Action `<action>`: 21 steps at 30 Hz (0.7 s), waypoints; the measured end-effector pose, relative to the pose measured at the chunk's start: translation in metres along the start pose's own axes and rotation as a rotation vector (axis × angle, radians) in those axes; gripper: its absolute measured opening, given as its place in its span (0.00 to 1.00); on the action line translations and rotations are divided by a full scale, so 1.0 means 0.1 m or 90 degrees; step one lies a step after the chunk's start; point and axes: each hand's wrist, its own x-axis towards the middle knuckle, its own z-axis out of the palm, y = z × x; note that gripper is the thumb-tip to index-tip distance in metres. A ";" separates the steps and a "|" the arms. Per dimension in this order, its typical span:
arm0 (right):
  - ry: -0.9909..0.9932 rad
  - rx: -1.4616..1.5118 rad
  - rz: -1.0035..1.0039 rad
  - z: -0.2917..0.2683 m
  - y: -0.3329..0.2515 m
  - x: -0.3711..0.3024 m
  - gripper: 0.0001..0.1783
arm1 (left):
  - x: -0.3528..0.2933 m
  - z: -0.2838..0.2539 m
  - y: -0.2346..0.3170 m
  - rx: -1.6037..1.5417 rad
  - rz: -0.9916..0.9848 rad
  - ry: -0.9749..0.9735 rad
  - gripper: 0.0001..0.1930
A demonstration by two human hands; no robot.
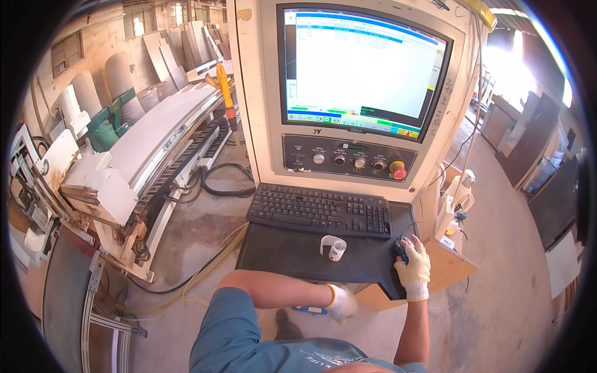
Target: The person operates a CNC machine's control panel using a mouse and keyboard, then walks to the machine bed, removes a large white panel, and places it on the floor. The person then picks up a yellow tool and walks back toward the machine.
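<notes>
My right hand (413,268), in a pale knitted glove with bare fingertips, rests over a dark computer mouse (401,250) at the right end of the black shelf (280,258). Its fingers curve round the mouse. My left hand (342,303), gloved in the same way, hangs just off the shelf's near edge, before my body. Its fingers point down and are hidden, so what they hold, if anything, does not show. A black keyboard (320,210) lies along the back of the shelf. Between it and me sits a partly unrolled white paper roll (336,249).
Above the keyboard, the cream cabinet carries a lit monitor (360,68) and a panel with knobs and a red emergency-stop button (398,170). A long machine bed (168,115) with a cable chain stands left, a yellow-orange handheld control (225,90) beside it. Boards (522,140) lean at right.
</notes>
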 end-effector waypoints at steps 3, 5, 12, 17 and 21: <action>-0.003 -0.013 -0.005 0.00 0.01 0.00 0.29 | 0.03 0.05 -0.03 0.008 0.013 0.007 0.19; -0.005 -0.016 -0.009 0.00 0.01 0.00 0.29 | 0.03 0.06 -0.03 0.012 0.017 0.006 0.19; -0.004 -0.011 -0.015 -0.02 -0.01 0.00 0.28 | -0.04 -0.01 0.02 -0.016 0.009 -0.004 0.19; -0.005 -0.015 -0.002 -0.02 -0.02 0.00 0.27 | -0.12 -0.11 0.06 -0.033 0.006 -0.023 0.19; 0.007 -0.004 -0.018 0.00 0.00 0.00 0.27 | -0.10 -0.11 0.08 -0.034 -0.004 -0.031 0.19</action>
